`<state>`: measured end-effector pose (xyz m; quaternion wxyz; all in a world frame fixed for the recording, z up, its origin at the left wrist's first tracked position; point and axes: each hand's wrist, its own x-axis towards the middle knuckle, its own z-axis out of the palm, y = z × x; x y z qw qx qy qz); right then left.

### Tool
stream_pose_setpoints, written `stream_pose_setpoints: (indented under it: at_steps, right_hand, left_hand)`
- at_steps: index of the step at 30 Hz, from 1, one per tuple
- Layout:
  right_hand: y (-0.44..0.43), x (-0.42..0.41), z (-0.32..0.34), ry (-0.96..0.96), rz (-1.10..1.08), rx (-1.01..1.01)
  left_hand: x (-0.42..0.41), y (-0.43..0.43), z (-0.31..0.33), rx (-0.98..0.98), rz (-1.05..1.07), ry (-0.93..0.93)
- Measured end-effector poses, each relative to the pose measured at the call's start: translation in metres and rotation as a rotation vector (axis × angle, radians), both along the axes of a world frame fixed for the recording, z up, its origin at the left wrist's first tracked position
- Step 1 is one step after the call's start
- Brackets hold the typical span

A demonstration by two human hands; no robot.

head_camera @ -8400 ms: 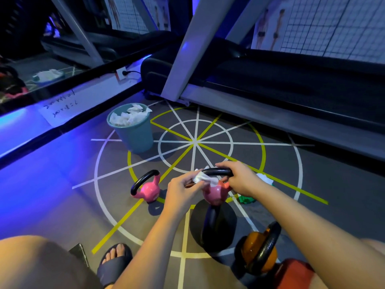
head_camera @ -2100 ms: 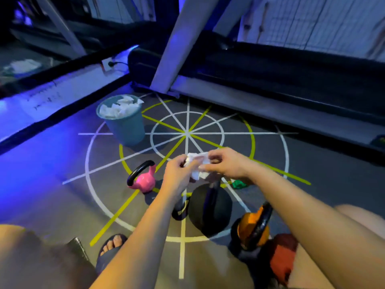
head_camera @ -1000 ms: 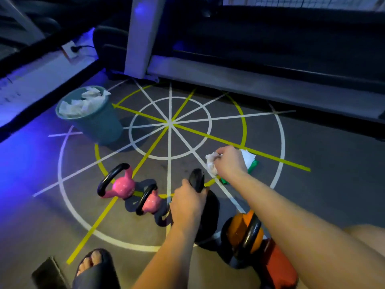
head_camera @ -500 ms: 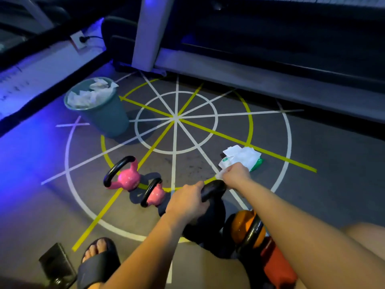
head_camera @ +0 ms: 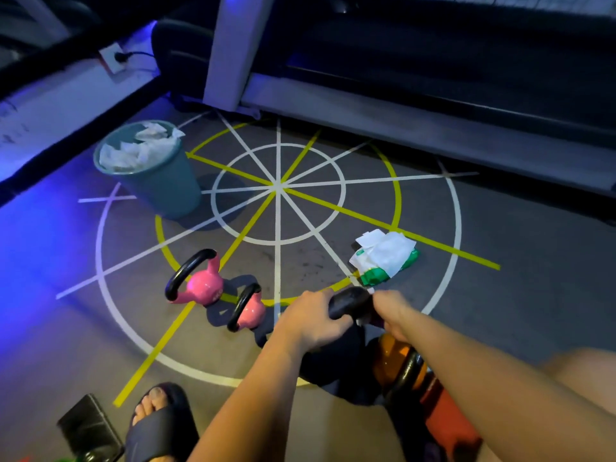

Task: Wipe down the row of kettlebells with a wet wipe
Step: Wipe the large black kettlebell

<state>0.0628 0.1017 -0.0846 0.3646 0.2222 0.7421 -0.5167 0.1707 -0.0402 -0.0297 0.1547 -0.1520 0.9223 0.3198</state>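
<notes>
A row of kettlebells runs across the floor: two small pink ones (head_camera: 201, 284) (head_camera: 250, 311), a large black one (head_camera: 348, 300), an orange one (head_camera: 398, 365) and a red one (head_camera: 446, 418). My left hand (head_camera: 313, 320) grips the near part of the black kettlebell's handle. My right hand (head_camera: 391, 311) is curled on the far side of the same handle; only a white sliver of the wet wipe (head_camera: 370, 290) shows at its fingertips.
A green pack of wet wipes (head_camera: 383, 258) lies on the floor beyond the handle. A teal bin (head_camera: 160, 181) full of used wipes stands at the left. A treadmill (head_camera: 400, 95) lines the back. My sandalled foot (head_camera: 160, 425) and a dark phone (head_camera: 88, 428) are near.
The pink kettlebell I wiped earlier now stands on the floor. My left hand took the black kettlebell's handle, and my right hand came down with the wipe from above onto its far side.
</notes>
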Motion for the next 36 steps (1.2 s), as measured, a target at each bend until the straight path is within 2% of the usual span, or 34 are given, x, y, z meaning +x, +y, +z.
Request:
stream_pose_setpoints:
  at_steps: [3, 7, 12, 14, 17, 19, 27, 33, 36]
  right_hand:
    - [0.003, 0.002, 0.000, 0.022, -0.045, 0.018]
    - [0.013, -0.006, -0.007, 0.047, 0.003, 0.037]
    - [0.021, 0.000, -0.026, 0.077, 0.277, 0.167]
    - [0.022, 0.003, -0.024, 0.061, 0.333, 0.154]
    - [0.013, 0.001, -0.016, -0.015, 0.212, -0.035]
    - [0.011, -0.001, -0.013, -0.034, 0.134, -0.093]
    - [0.012, -0.003, 0.003, 0.038, 0.005, -0.105]
    - [0.010, 0.001, -0.015, 0.002, 0.186, 0.048]
    - [0.011, 0.000, -0.017, -0.026, 0.220, 0.042]
  left_hand:
    - [0.004, 0.001, 0.000, -0.035, 0.005, 0.033]
    - [0.003, 0.001, 0.000, -0.043, 0.004, 0.039]
    - [0.002, 0.001, 0.001, -0.026, 0.006, 0.035]
    - [0.001, 0.002, 0.001, -0.049, -0.014, 0.020]
    - [-0.003, 0.000, -0.001, -0.058, -0.019, 0.014]
    - [-0.002, 0.000, -0.002, -0.049, -0.011, 0.018]
    - [0.001, 0.002, 0.001, -0.062, 0.010, 0.054]
    - [0.000, 0.001, -0.001, -0.049, 0.014, 0.038]
    - [-0.003, 0.001, -0.001, -0.017, 0.005, 0.023]
